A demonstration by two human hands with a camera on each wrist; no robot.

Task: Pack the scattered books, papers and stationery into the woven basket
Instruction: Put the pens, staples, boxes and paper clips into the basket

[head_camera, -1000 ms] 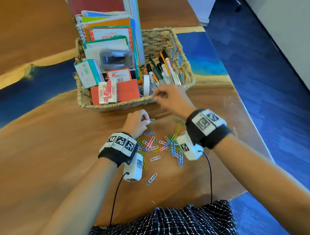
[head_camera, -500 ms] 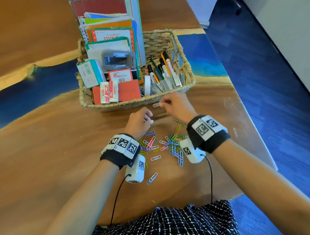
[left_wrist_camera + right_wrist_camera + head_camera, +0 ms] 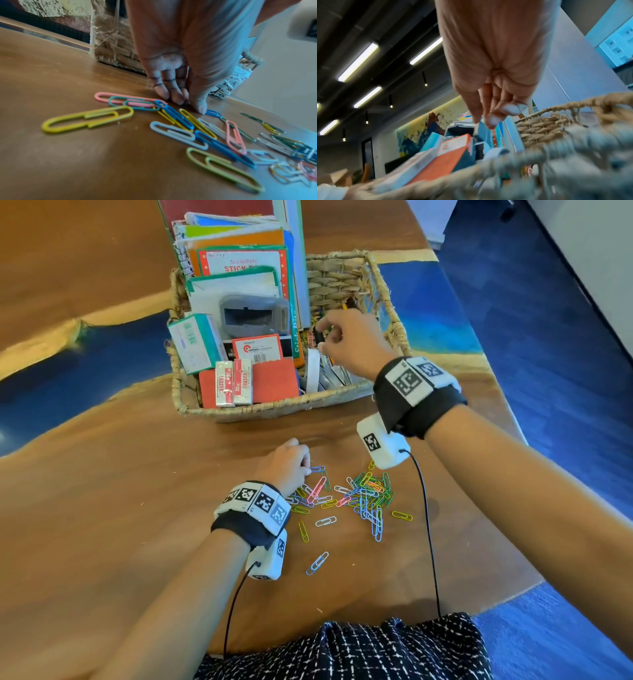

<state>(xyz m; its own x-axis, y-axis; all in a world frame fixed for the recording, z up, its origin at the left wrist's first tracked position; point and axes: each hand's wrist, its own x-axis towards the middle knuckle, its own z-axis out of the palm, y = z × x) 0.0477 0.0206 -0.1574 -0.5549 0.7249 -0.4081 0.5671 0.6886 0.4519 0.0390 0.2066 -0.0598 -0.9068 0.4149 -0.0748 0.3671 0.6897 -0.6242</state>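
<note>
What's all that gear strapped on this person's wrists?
Both forearms are bare, no sleeves. Each wrist wears a black fabric band topped with white tiles printed with black square codes: left band, right band. Under each wrist hangs a small white box, also code-marked, left, right, each trailing a thin black cable.

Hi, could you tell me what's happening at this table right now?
A person is tidying stationery into a woven basket that already holds notebooks, erasers and pens. Their right hand is over the basket's pen side with fingertips bunched; whether it still has a clip is not visible. Their left hand is down on the wooden table, fingertips at the edge of a scatter of coloured paper clips, apparently picking one up. Most clips remain outside the basket.
</note>
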